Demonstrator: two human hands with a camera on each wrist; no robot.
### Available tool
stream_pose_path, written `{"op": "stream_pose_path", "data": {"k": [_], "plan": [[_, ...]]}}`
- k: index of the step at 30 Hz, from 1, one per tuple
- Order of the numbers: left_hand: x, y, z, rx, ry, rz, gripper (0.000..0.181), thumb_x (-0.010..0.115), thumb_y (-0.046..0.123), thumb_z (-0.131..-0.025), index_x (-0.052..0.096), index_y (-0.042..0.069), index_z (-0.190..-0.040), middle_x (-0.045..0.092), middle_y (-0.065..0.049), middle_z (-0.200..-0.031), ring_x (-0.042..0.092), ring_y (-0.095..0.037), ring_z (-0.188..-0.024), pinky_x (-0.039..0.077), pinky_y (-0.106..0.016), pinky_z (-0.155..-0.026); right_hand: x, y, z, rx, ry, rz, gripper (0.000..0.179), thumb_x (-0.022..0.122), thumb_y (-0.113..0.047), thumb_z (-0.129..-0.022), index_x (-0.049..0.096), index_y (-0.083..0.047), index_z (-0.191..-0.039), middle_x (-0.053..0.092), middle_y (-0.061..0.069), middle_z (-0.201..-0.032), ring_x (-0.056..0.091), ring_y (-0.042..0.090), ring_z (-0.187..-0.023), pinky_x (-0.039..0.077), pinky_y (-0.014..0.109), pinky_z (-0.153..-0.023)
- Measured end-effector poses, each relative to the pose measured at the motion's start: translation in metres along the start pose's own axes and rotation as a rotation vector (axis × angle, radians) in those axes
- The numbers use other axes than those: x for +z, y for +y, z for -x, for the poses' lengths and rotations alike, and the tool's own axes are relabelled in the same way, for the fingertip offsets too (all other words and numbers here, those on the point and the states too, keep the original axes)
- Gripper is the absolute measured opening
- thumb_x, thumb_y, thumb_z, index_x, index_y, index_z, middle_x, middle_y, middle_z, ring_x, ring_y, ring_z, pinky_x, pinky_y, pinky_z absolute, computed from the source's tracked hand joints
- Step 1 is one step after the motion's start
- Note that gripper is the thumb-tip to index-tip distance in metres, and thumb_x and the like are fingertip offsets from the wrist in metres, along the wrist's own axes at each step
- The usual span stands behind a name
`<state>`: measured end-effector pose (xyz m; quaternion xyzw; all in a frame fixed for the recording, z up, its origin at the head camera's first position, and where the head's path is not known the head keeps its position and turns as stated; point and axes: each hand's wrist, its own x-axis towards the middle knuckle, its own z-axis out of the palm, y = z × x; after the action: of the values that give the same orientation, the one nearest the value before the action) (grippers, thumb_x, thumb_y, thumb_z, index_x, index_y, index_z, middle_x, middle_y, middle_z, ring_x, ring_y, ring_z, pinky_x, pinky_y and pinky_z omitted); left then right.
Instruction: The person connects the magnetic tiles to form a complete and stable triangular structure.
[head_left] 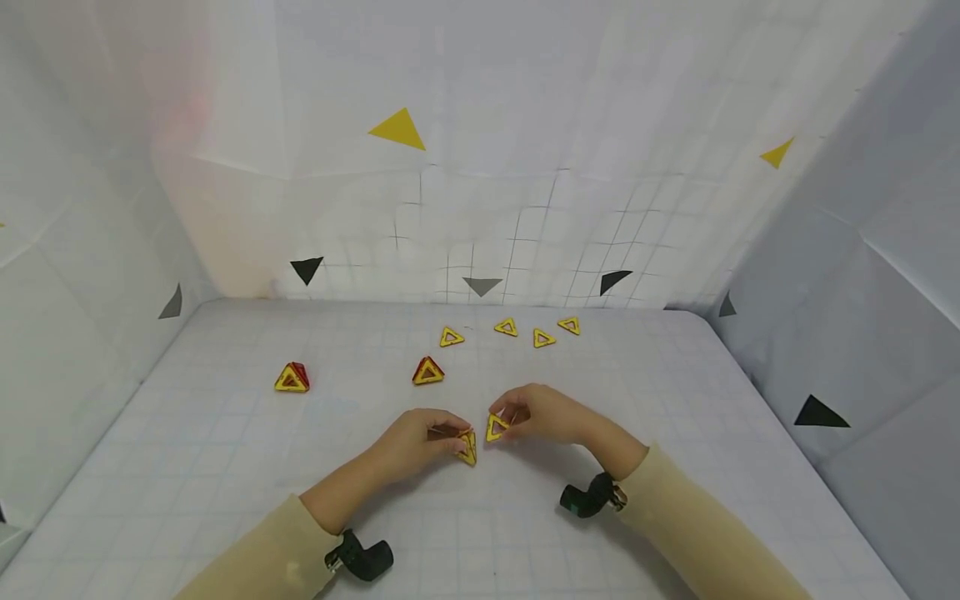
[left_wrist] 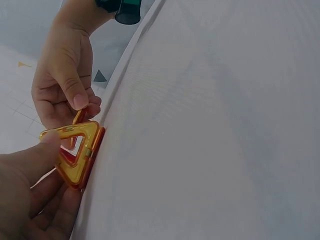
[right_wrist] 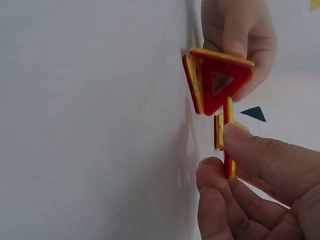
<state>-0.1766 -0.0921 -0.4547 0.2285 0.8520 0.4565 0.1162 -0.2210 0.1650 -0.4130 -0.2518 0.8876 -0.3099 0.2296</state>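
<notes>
Near the middle of the table, my left hand [head_left: 415, 443] holds several yellow-and-red triangular magnetic tiles [right_wrist: 208, 102], joined at their edges and tilted against one another. Its thumb presses the yellow face [left_wrist: 92, 134] in the left wrist view. Just to the right, my right hand [head_left: 550, 414] pinches a single triangular magnetic tile [right_wrist: 229, 167] between thumb and fingers, edge-on in the right wrist view. In the head view a small gap separates this tile from the joined ones. Part of the joined tiles is hidden behind the left fingers.
Beyond the hands stands a small tile pyramid [head_left: 428, 380], with another pyramid [head_left: 292, 387] farther left. Several loose triangular tiles lie toward the back, among them one tile [head_left: 452, 342] at their left. White sheeted walls [head_left: 480, 217] enclose the table's back and sides.
</notes>
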Motion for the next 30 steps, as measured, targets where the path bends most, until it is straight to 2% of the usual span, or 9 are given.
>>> {"op": "stream_pose_path", "data": {"k": [8,15,30], "plan": [[0.001,-0.002,0.001,-0.015,-0.002,0.007,0.024,0.071,0.026,-0.094,0.073,0.017,-0.116,0.070,0.012,-0.107,0.065,-0.009,-0.104,0.052,-0.034,-0.093,0.010,0.000,0.005,-0.053,-0.032,0.004,0.032,0.080,-0.016,-0.086,0.072,-0.013,-0.117,0.069,-0.010,-0.091,0.065,0.009,-0.084,0.053,0.030,-0.080],[0.002,-0.002,0.000,0.007,0.012,0.024,0.023,0.071,0.026,-0.094,0.073,0.016,-0.115,0.071,0.009,-0.108,0.065,-0.011,-0.105,0.052,-0.034,-0.093,0.013,-0.004,0.004,-0.089,-0.044,0.019,0.032,0.081,-0.015,-0.085,0.073,-0.009,-0.115,0.072,-0.008,-0.094,0.065,0.006,-0.086,0.054,0.027,-0.080],[0.003,-0.003,-0.001,0.021,0.003,0.042,0.021,0.070,0.024,-0.095,0.073,0.015,-0.114,0.071,0.008,-0.107,0.065,-0.011,-0.105,0.052,-0.031,-0.092,0.017,-0.012,0.000,-0.088,-0.039,0.110,0.020,0.081,-0.014,-0.085,0.076,-0.012,-0.104,0.072,-0.011,-0.091,0.064,0.003,-0.082,0.053,0.026,-0.077]]}}
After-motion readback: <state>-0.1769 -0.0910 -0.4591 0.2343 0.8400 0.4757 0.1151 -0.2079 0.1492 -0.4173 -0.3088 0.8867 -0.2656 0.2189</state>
